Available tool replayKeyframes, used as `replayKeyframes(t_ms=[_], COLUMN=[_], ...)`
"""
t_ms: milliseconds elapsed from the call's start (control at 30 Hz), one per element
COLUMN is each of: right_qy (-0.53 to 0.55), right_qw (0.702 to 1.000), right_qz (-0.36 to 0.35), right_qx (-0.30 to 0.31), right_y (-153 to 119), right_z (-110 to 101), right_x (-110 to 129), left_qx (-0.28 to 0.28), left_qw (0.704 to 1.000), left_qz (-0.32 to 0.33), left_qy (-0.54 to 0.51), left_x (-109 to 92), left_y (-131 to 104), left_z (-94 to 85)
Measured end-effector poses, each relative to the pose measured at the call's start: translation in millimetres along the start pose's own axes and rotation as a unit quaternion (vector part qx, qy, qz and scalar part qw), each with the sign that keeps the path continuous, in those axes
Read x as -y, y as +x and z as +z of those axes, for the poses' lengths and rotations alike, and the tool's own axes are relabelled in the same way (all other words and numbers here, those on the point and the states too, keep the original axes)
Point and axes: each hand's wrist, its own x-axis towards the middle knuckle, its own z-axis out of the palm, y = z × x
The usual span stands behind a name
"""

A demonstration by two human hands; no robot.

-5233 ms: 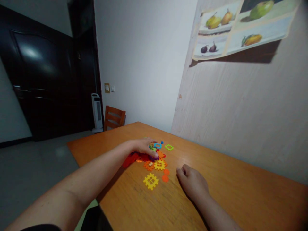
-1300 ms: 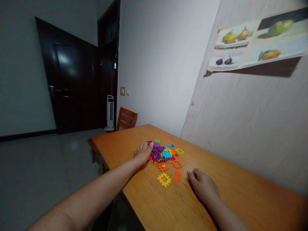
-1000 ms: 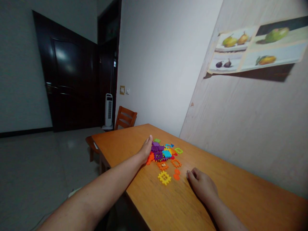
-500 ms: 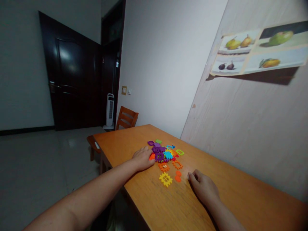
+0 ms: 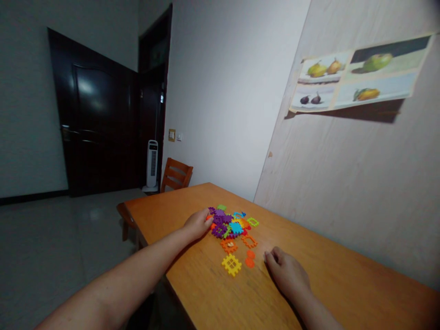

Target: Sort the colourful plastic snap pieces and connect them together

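Note:
My left hand [image 5: 198, 224] is closed at the left side of a heap of plastic building pieces, pinching an orange piece [image 5: 209, 218] between thumb and fingers. Most of that piece is hidden by the hand. Beside it in the heap are purple notched pieces [image 5: 219, 230] and a light blue one [image 5: 236, 228]. Nearer to me lie an orange square piece [image 5: 229, 245], an orange frame [image 5: 249, 241], a yellow window piece [image 5: 231, 265] and an orange rounded piece [image 5: 250, 259]. My right hand [image 5: 288, 270] rests on the table to their right, fingers loosely curled, with nothing visible in it.
The heap sits on a wooden table [image 5: 309, 247] set against the wall. A wooden chair [image 5: 177, 173] stands at its far end, and a stool [image 5: 125, 219] juts out on the left. Behind are a white tower heater [image 5: 152, 165] and a dark door [image 5: 99, 123].
My left hand has drawn its fingers together on the orange piece and lifted slightly off the heap's edge. The right hand stays put. The whole view has shifted slightly.

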Motion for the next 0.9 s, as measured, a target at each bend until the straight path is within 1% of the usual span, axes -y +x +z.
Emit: replayKeyframes(t_ms=[67, 133, 333, 433, 600, 700, 800, 900], right_qy=[-0.004, -0.008, -0.003, -0.003, -0.004, -0.006, -0.004, 0.001], right_qw=[1.000, 1.000, 1.000, 1.000, 1.000, 1.000, 1.000, 1.000], right_qz=[0.003, 0.007, 0.011, 0.010, 0.004, 0.005, 0.017, 0.019], right_qx=[0.003, 0.004, -0.001, -0.002, -0.015, -0.014, -0.006, -0.006], right_y=[0, 1, 1, 0, -1, -1, 0, 0], right_z=[0, 0, 0, 0, -1, -2, -2, -2], right_x=[1, 2, 3, 3, 4, 5, 5, 5], left_qx=[-0.023, -0.026, 0.012, 0.015, 0.009, 0.001, 0.007, 0.022], left_qw=[0.999, 0.999, 0.996, 0.995, 0.993, 0.991, 0.987, 0.980], left_qz=[-0.010, -0.006, 0.015, 0.013, -0.017, -0.034, -0.042, -0.042], left_qy=[-0.023, -0.044, -0.090, -0.099, -0.117, -0.132, -0.156, -0.194], left_x=[-1, -7, -29, -32, -23, -19, -23, -34], left_y=[13, 26, 64, 76, 85, 86, 84, 80], left_z=[2.2, 6.8, 23.4, 25.0, 24.4, 28.9, 35.6, 38.9])
